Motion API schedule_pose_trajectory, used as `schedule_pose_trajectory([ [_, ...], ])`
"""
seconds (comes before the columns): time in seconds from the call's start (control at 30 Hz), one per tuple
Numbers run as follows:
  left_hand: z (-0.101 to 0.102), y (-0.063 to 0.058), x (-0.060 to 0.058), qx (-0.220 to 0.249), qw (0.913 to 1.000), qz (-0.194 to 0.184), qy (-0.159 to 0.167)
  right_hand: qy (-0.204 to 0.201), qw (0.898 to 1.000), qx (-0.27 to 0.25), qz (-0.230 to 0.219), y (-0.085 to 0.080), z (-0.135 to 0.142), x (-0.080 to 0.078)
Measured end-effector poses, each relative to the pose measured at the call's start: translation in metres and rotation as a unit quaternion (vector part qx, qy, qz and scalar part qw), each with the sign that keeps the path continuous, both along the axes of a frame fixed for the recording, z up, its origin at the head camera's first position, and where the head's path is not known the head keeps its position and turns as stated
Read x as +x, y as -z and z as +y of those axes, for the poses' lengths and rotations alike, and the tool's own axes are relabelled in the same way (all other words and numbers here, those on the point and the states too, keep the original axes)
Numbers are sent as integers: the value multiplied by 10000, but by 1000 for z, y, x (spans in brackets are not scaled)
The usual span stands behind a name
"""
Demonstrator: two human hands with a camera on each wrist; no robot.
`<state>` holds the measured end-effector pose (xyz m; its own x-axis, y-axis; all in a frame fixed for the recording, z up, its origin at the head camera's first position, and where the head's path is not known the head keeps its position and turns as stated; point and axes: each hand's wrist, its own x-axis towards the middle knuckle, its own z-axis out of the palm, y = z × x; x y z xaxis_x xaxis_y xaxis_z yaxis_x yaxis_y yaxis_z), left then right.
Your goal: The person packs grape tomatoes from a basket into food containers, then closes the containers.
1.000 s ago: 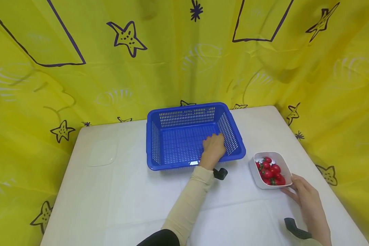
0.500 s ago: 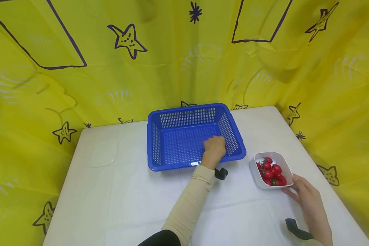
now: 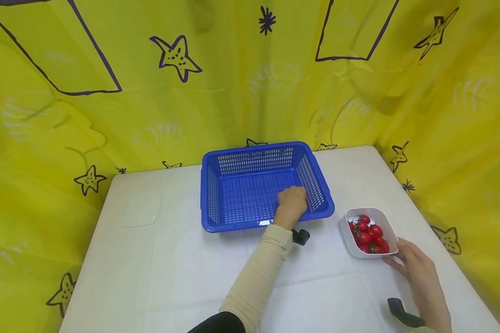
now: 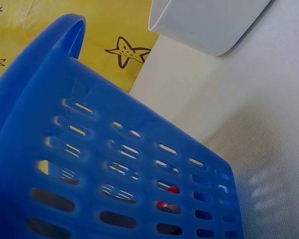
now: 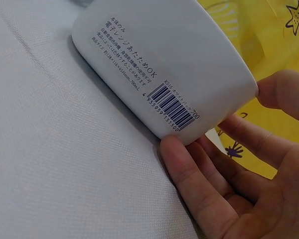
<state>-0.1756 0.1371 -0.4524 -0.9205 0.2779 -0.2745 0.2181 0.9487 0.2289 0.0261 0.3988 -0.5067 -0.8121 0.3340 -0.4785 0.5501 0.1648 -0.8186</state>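
My left hand (image 3: 292,203) reaches into the blue basket (image 3: 266,226) over its near right side, knuckles up and fingers pointing down. Its fingertips are hidden in the head view. Through the basket's slots in the left wrist view, a bit of red (image 4: 168,206) shows; I cannot tell whether the fingers hold it. On the right, my right hand (image 3: 421,268) grips the near right corner of a white plastic container (image 5: 164,64). Its thumb (image 5: 284,92) is at the rim and its fingers are low on the wall. Several red cherry tomatoes (image 3: 368,236) lie inside the container.
A clear plastic lid (image 3: 141,210) lies flat at the left of the white-covered table (image 3: 179,273). A yellow patterned curtain (image 3: 216,101) hangs along the back and both sides. Dark wrist straps or mounts (image 3: 404,314) sit by the wrists.
My left hand has lowered slightly inside the basket. My right hand stays on the container, and the whole head view has shifted a little.
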Motion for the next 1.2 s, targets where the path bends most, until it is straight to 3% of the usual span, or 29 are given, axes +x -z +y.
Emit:
schedule_pose_trajectory([
  [0.67,2,0,0,-117,9999,-55,23,54,10000,-41,-26,-2,0,-1],
  [1.2,-11,-9,8,551,9940,941,49,80,9999,-49,-131,0,0,-3],
])
